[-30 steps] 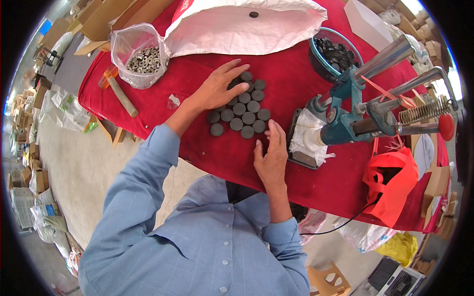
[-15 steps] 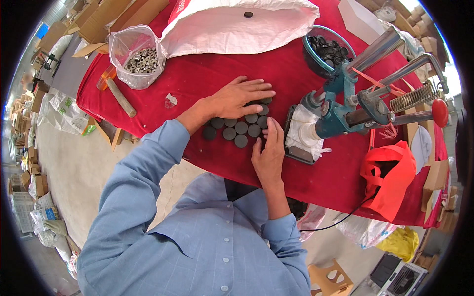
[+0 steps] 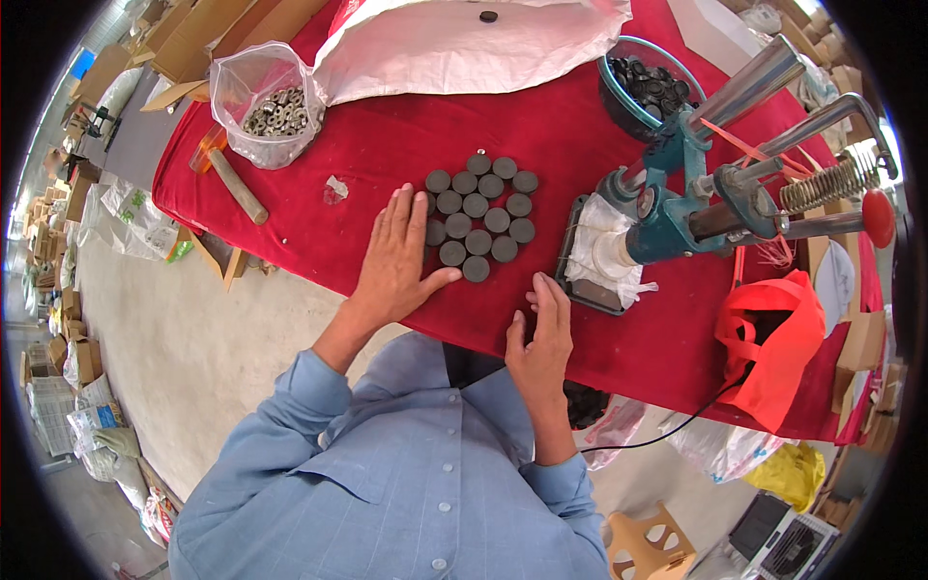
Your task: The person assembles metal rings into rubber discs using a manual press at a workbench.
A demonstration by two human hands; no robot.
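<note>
Black round discs (image 3: pixel 475 205) lie flat in a loose single-layer cluster on the red-cloth bench (image 3: pixel 338 242). My left grip (image 3: pixel 391 256) is flattened along their left edge, fingers straight and together, thumb spread wide; can't tell if it touches them. My right grip (image 3: pixel 543 338) is half-curled, thumb off the fingers, apart from the discs on the near side. Lever press (image 3: pixel 677 222) right of the cluster. Farther out: bowl (image 3: pixel 619 106) of black parts, white sack (image 3: pixel 454 63), clear bag (image 3: pixel 232 82) of metal rings.
</note>
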